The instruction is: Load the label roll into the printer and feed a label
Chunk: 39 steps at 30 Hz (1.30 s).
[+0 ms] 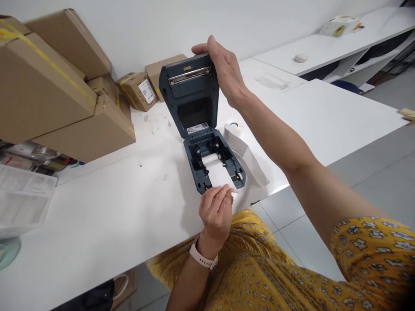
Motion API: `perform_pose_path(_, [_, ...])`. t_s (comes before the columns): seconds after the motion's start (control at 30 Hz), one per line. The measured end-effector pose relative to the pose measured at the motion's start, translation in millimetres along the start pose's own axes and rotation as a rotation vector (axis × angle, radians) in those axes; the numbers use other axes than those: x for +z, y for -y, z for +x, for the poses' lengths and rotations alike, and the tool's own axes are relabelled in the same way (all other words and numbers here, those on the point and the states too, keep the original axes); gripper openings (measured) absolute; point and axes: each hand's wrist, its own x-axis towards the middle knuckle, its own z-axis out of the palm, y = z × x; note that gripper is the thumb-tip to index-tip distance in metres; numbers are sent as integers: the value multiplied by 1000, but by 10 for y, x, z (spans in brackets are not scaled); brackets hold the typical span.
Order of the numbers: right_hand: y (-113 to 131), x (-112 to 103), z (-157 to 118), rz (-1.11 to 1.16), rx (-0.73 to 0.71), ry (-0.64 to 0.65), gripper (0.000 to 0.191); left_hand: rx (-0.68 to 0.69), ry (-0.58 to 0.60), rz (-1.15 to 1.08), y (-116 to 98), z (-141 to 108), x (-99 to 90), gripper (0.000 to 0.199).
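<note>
Pinching a white paper strip [220, 170], left grip [216, 211] partly covers it; right grip [225, 69], fingers partly hidden, holds a blue-grey plastic lid [191, 93].

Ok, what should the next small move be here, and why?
Probably ease down the raised dark blue-grey plastic lid of the label printer with the right hand, which rests at its upper corner: the white paper strip already reaches the printer's front edge, where the left hand pinches its end.
</note>
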Motion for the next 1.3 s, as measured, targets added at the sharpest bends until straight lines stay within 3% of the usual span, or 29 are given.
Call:
perform_pose_path(0.13, [252,-79,-446,-18,-103,-93,72,-44,-31,17,-125,-2,-37,20])
perform_pose_path(0.23, [400,-177,-988,-67,-196,-126,58,-84,-38,69,-208,-59,-65,19])
perform_pose_path(0.43, [255,-320,-2163,-360,-270,158,45,-68,-16,126,-226,-230,-105,28])
perform_pose_path(0.57, [117,-326,-2588,-469,-280,267,44,-56,-3,102,-198,-240,-100,30])
perform_pose_path(0.67, [120,-297,-2709,-427,-271,229,48,-62,9,93,-192,-210,-86,28])
perform_pose_path(0.8, [122,-221,-2770,-388,-141,181,48,-74,23,87,-177,-178,-93,27])
perform_pose_path(0.93, [-14,-90,-2854,-365,-65,83,54,-99,65,50,-167,-147,-135,28])
perform_pose_path(1.07, [-140,37,-2886,-330,-132,-81,60,-101,93,12,-184,-88,-173,23])
perform_pose_path(1.2, [-129,97,-2804,-224,-267,-190,49,-96,54,27,-203,-26,-164,19])
perform_pose_path(1.3, [-86,118,-2754,-189,-287,-229,45,-120,22,19,-227,0,-119,16])
